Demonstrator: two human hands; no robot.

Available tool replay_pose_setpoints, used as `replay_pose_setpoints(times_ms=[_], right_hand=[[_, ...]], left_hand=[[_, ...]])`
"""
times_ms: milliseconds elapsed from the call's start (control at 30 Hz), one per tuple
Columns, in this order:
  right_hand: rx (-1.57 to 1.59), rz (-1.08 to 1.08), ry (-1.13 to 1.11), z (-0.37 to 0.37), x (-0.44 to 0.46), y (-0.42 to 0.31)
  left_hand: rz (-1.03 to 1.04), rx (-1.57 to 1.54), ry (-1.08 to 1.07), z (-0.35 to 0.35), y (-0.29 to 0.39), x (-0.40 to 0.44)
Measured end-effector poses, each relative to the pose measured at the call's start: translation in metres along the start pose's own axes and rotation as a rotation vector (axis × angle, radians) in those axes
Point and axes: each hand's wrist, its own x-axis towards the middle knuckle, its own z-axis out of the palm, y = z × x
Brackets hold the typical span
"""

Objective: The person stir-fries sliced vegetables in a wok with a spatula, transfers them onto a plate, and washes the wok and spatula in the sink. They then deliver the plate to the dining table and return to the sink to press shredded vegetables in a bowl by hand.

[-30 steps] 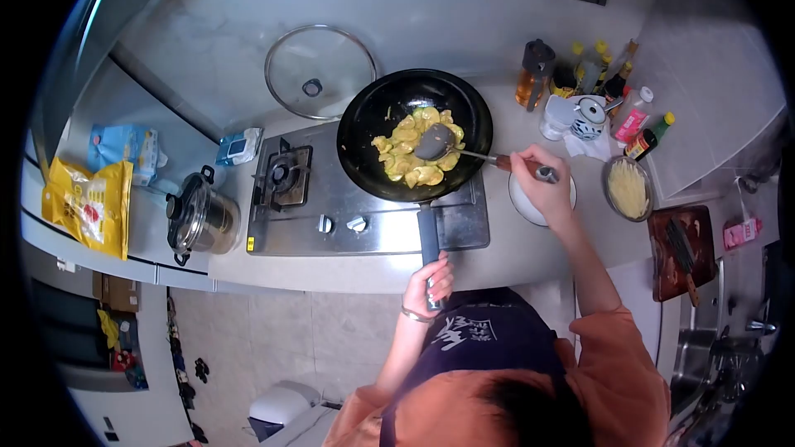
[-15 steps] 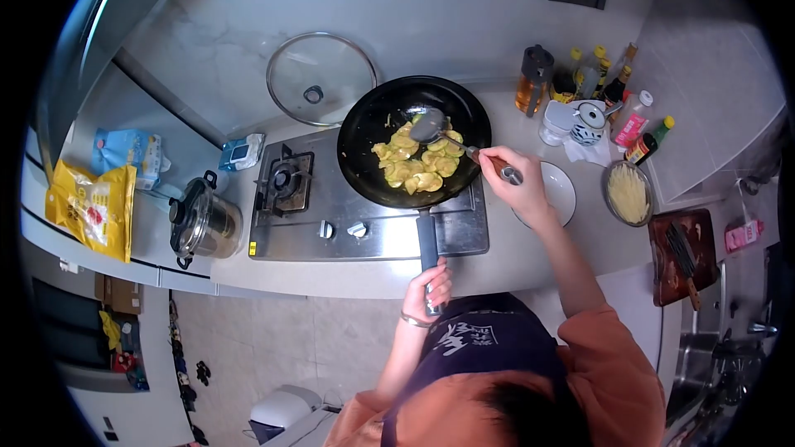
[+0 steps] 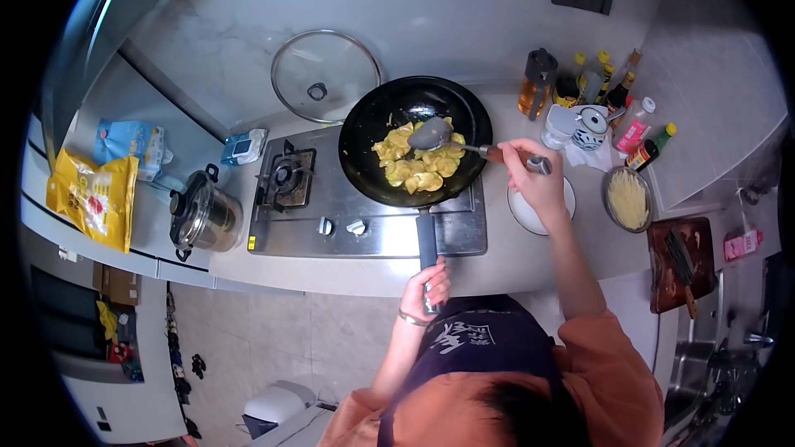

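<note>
A black frying pan (image 3: 373, 165) sits on the right side of the gas stove (image 3: 381, 236). Several flat yellow-green slices (image 3: 418, 167), perhaps of squash, lie in its middle. My left hand (image 3: 428, 285) is wrapped round the pan's handle, near the front edge of the counter. With its fingers closed on the wooden handle of a cooking spoon (image 3: 431, 134), my right hand (image 3: 530, 172) is right of the pan. The spoon's dark head rests on the slices. Partly under my right forearm is a white plate (image 3: 530, 213).
A glass lid (image 3: 325, 74) leans on the back wall. At left stand a pressure cooker (image 3: 207, 211) and a yellow bag (image 3: 95, 199). On the right are several bottles (image 3: 633, 126), a bowl of pale shreds (image 3: 628, 199) and a cutting board (image 3: 662, 281) with a knife (image 3: 683, 265).
My right hand has moved slightly right and up, and the spoon's handle now lies flatter. The spoon's head has shifted a little down over the slices. My left hand stays on the pan's handle.
</note>
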Motion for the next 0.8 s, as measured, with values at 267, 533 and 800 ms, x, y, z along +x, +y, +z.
replay_pose_setpoints(times_ms=[267, 533, 800], right_hand=[[-0.222, -0.278, -0.073, 0.011, 0.070, -0.023], [-0.402, -0.138, -0.389, 0.041, 0.133, -0.084], [-0.451, -0.240, -0.476, 0.093, 0.166, -0.101]], left_hand=[[0.006, 0.000, -0.026, -0.001, -0.001, 0.001], [0.004, -0.010, -0.024, -0.003, -0.002, 0.001], [0.024, 0.013, -0.008, 0.000, -0.002, 0.001]])
